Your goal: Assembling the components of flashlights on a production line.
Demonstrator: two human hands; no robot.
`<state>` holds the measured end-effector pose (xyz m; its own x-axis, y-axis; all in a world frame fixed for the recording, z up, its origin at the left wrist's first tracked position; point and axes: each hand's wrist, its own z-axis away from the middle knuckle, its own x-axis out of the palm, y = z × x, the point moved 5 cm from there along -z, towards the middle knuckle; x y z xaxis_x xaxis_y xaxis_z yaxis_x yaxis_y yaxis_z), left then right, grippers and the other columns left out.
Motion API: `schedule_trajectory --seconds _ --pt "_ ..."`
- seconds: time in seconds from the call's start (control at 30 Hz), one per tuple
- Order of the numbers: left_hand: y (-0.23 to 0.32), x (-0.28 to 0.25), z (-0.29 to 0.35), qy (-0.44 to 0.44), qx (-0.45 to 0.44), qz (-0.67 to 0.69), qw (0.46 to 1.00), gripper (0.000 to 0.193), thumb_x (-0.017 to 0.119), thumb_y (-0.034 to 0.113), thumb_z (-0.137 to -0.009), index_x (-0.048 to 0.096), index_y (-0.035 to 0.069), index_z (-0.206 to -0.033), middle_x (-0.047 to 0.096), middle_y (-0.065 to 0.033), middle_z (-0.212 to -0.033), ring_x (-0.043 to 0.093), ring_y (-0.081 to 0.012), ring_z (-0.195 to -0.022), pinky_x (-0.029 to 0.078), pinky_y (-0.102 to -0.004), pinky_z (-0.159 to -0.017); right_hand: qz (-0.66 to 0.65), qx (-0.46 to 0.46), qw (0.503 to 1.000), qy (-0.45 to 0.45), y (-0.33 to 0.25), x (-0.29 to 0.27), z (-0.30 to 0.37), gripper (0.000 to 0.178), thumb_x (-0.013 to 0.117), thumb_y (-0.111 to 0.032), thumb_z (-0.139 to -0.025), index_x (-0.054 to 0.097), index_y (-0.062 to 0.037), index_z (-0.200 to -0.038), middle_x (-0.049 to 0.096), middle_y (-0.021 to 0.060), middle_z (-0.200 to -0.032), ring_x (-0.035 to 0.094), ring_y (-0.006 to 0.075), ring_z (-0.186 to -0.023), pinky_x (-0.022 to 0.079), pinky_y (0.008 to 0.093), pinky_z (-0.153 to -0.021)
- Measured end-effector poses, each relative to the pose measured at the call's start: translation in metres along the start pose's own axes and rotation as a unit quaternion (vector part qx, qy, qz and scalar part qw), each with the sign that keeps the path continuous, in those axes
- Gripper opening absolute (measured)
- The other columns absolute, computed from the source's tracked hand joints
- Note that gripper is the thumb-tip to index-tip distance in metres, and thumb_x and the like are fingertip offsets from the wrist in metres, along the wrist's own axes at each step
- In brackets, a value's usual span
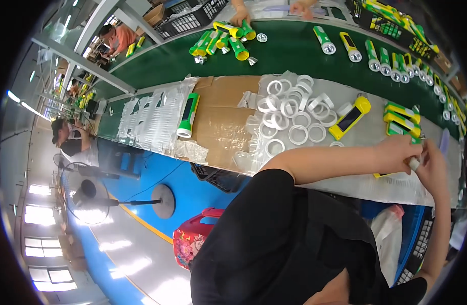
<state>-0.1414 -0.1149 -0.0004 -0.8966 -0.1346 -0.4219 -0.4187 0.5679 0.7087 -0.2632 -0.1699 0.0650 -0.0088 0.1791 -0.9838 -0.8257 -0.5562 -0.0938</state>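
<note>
My left hand [396, 153] and my right hand [432, 166] meet over the right end of the workbench, fingers closed. Between them shows the end of a small whitish piece [413, 163]; its kind is hard to tell. The right fingers are partly hidden. Just beyond my hands lie several yellow-and-green flashlights [400, 121]. Left of these, a yellow flashlight [349, 118] with a dark panel rests tilted against a heap of white plastic rings [298, 113]. Farther left, a green flashlight [188, 116] lies alone. My left forearm covers part of the bench.
Behind the bench runs a green conveyor belt [284, 56] with rows of flashlights [384, 62] and a cluster of flashlight parts [215, 41]. Another person's hand [239, 16] touches that cluster. Black crates [190, 21] stand beyond. A red stool [189, 240] and a fan [88, 195] are behind me.
</note>
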Motion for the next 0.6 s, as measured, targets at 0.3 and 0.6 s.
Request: schedule_trajectory --seconds 0.3,0.6 --pt "-0.008 -0.018 -0.003 0.094 0.064 0.027 0.993 0.041 0.083 0.023 -0.067 0.059 0.014 -0.099 0.059 -0.0106 -0.087 0.059 -0.0299 -0.085 0.047 -0.0421 -0.072 -0.393 -0.115 0.884 0.226 0.057 0.066 -0.002 0.066 0.074 -0.026 -0.083 0.044 -0.0002 -0.136 0.057 0.0109 -0.123 0.056 0.019 -0.108 0.046 0.0297 -0.09" --pt "0.021 -0.091 0.018 0.121 -0.095 0.244 0.957 0.037 0.083 0.019 -0.072 0.057 0.009 -0.097 0.062 -0.0085 -0.093 0.064 -0.0181 -0.087 0.05 -0.0321 -0.077 -0.566 -0.022 0.821 0.077 -0.06 0.139 0.004 0.034 0.073 -0.021 -0.084 0.055 -0.0044 -0.107 0.062 0.0057 -0.081 0.06 0.0136 -0.068 0.05 0.028 -0.062"
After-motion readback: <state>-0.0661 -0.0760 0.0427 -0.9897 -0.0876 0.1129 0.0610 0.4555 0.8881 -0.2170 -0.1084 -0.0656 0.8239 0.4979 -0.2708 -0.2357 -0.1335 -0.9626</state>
